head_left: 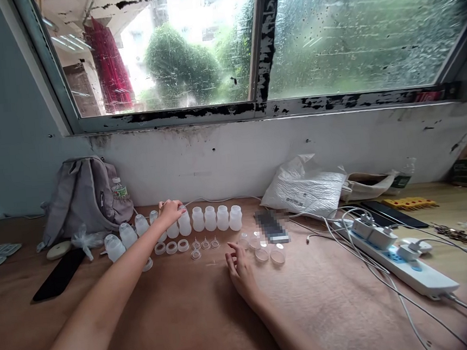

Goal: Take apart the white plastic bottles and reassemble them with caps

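The left hand (171, 210) is bare, with slim fingers (174, 204), and the left forearm (112, 289) is uncovered along its whole visible length, narrowing toward the wrist. The right hand (242, 275) is bare too, joined to a similarly uncovered, smoothly tapering right forearm (285, 328).

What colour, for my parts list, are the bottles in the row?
Translucent white; the bottles show best in the head view.

From my feed I'd say a plain workroom: bottles (210, 220) lined up near the far edge of the table (181, 321), a power strip (426, 273) toward its right, a paint-chipped window (195, 115) above
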The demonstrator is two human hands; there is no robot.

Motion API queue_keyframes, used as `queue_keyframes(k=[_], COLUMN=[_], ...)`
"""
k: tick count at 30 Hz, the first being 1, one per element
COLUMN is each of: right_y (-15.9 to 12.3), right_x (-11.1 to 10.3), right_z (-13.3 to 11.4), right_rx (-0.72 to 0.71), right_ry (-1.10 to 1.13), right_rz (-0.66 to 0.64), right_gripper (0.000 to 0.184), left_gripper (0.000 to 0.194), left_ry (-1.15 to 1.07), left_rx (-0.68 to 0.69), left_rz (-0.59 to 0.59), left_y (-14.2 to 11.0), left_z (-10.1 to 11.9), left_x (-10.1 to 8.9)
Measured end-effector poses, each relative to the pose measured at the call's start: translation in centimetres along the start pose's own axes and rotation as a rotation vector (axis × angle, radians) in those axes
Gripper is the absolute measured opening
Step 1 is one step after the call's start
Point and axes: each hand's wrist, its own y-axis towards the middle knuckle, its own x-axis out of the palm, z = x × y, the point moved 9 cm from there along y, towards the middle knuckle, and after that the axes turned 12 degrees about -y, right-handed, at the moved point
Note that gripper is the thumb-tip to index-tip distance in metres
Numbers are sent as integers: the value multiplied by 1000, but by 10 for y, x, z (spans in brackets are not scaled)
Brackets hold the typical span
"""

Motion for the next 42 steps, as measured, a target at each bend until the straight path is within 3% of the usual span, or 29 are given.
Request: queue_keyframes(k=[5,12,24,30,35,40,42], right_y=[0,-4,-4,-5,-8,-13,-12], right_x=[4,21,25,30,35,65,78], right_z=[1,-3,-5,-3,-14,-48,-55], right_rx=[1,-92,-156,-175,-228,-423,-438], right_ry=[-29,-137,-240,-291,-391,-416,-417], right_rz=[-33,-173,-214,-224,-256,-424,-465], right_gripper=[27,18,18,18,23,34,39], left_gripper=[30,27,31,30,26,33,38], left_ry=[23,49,34,-23,-72,0,23], left_rx=[-11,6,81,194,179,-42,-130], left_rz=[29,55,125,152,140,203,209], left_y=[-1,-11,-21,-58,-117,-160,-169], left_z=[-5,3,13,22,-13,-66,-80], left_x=[4,2,-8,-18,2,26,34])
